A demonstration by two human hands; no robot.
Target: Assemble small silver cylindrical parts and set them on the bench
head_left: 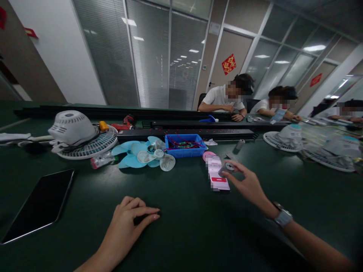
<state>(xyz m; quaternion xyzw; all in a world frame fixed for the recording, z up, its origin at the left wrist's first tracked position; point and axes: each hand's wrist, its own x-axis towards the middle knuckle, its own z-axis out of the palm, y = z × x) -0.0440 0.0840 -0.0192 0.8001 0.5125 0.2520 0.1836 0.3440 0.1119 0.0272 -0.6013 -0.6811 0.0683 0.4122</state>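
Between the thumb and fingers of my right hand (246,183) is a short grey metal cylinder that looks like a small motor (229,166), its round end facing up. It is held over the lit phone (218,175) lying on the table. My left hand (129,223) rests low over the green tabletop (187,226), thumb and index finger pinched together. Whatever may sit between those fingertips is too small to make out. A similar grey cylinder (240,144) stands on the table beyond my right hand.
Pale blue fan blades (132,155) lie beside a blue bin (185,152) of wires and small boards. A white fan head (72,126) sits at left, near a dark tablet (42,200). Long black rails (187,135) cross behind. Several people (221,98) work across the table.
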